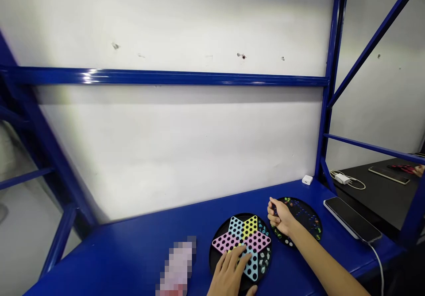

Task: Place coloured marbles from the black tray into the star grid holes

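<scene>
A Chinese checkers board [259,239] lies on the blue tabletop, its star in pink, yellow and light blue full of dark holes. Around the star is a round black tray, with teal and clear marbles in its right-hand sections. My left hand [229,271] rests over the lower left of the star, fingers spread and nothing seen in them. My right hand [281,216] is closed with curled fingers at the left side of a second round black tray [300,218]. Green, blue, red and white marbles lie in that tray. Whatever the right fingers hold is hidden.
A phone [353,216] with a cable sits on a white box at the right. A small white case [307,180] stands by the blue frame post. Left of the board is a pixelated pink item [177,267]. A neighbouring black desk [381,194] holds a charger and another phone.
</scene>
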